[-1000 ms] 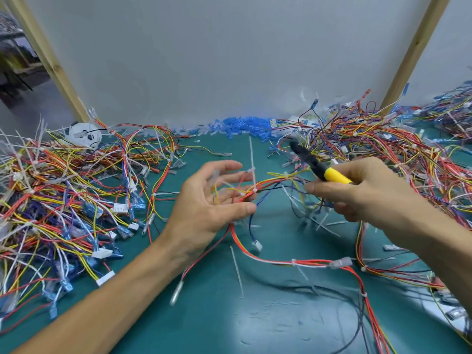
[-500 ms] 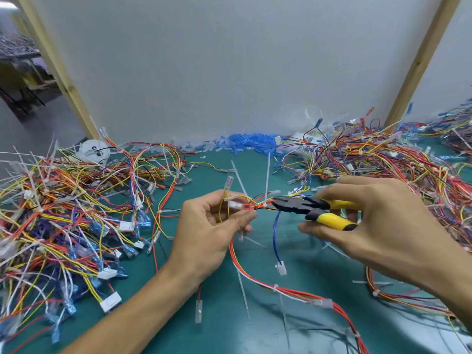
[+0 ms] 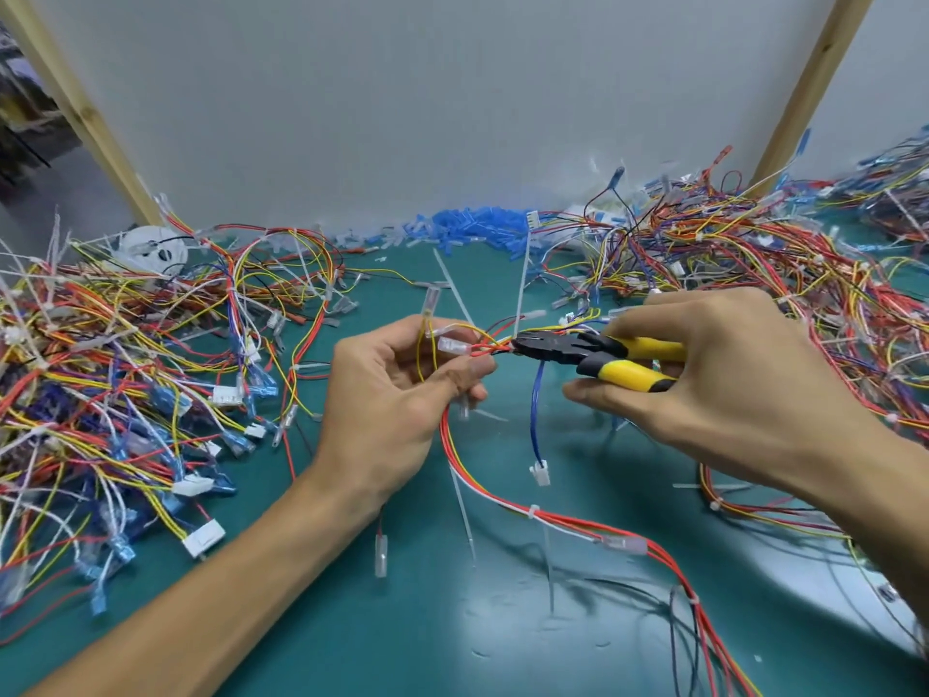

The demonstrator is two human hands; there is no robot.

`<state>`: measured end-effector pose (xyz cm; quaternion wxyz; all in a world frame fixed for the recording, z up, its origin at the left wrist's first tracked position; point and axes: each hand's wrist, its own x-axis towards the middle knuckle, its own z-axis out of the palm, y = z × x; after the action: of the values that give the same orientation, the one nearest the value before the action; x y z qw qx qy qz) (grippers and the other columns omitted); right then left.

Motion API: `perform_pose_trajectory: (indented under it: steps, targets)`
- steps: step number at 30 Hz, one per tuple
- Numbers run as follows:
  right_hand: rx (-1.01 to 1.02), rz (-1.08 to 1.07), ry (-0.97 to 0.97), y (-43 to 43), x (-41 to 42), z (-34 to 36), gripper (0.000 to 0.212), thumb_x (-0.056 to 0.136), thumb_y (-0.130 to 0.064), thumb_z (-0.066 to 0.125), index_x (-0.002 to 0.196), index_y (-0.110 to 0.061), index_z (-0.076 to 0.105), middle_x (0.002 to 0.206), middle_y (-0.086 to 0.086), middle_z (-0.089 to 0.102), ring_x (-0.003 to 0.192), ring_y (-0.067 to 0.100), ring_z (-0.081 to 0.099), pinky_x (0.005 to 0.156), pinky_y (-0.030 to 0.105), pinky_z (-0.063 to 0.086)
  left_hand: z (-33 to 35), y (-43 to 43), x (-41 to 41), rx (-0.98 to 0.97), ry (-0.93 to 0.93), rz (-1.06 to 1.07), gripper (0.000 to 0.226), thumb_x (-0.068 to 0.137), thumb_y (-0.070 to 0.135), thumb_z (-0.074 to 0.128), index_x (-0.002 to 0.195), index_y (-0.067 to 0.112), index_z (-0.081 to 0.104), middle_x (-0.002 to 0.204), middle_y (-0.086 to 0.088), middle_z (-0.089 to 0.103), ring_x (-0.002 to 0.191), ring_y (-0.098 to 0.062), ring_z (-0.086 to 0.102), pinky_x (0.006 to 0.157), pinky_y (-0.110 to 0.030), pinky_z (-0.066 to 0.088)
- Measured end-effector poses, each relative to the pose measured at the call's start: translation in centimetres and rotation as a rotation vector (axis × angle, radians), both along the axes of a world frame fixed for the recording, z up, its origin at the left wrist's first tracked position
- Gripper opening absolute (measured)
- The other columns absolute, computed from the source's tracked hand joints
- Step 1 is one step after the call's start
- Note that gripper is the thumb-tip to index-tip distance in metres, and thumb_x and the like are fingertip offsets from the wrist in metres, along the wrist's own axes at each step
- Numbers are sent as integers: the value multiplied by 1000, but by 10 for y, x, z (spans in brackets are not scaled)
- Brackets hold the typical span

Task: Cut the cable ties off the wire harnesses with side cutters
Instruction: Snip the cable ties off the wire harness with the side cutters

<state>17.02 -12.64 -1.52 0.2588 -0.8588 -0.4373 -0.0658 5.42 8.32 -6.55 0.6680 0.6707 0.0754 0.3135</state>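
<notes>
Green matting covers our surface (image 3: 452,646), where a red, yellow and white wire harness (image 3: 502,498) trails from the near right up to our left hand (image 3: 392,410), whose fingers (image 3: 467,372) pinch its wires. Our right hand (image 3: 729,384) grips the yellow handles of the side cutters (image 3: 603,357), their black tip meeting the bundle at the foot of an upright white cable tie (image 3: 521,294). A left pile (image 3: 125,369) and a right pile (image 3: 754,274) of tangled harnesses flank us; blue sleeves (image 3: 477,226) line the far white wall (image 3: 452,93).

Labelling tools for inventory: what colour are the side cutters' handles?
The plastic handles are yellow with black collars; the head view shows them best.
</notes>
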Motion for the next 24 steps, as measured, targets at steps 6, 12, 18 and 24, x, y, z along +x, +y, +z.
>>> perform_pose_trajectory:
  steps: [6, 12, 18, 24]
  targets:
    - [-25, -5, -1, -2, 0, 1, 36, 77, -72, 66, 77, -35, 67, 67, -3, 67, 66, 27, 61, 60, 42, 53, -2, 0, 0, 5, 9, 3, 14, 81, -12, 77, 91, -3, 72, 71, -3, 72, 55, -16, 65, 57, -22, 55]
    - [54, 40, 34, -3, 2, -3, 40, 82, -62, 67, 71, -24, 70, 54, 8, 47, 69, 15, 25, 48, 42, 44, 0, 0, 0, -79, -16, -25, 27, 74, 6, 80, 99, 3, 72, 80, -12, 76, 58, -19, 68, 61, -24, 57]
    - [141, 14, 150, 0, 1, -5, 28, 81, -55, 78, 73, -28, 74, 54, 5, 48, 53, 15, 31, 45, 34, 36, 3, 2, -3, -220, -45, -73, 22, 79, 7, 73, 101, 4, 73, 85, -17, 77, 70, -19, 72, 70, -21, 58]
    - [119, 5, 129, 4, -7, -5, 26, 82, -53, 77, 74, -28, 75, 54, 3, 49, 48, 14, 31, 44, 30, 32, 8, 4, -4, -401, 2, -166, 16, 76, 5, 76, 90, 8, 81, 84, -18, 72, 70, -18, 62, 68, -19, 52]
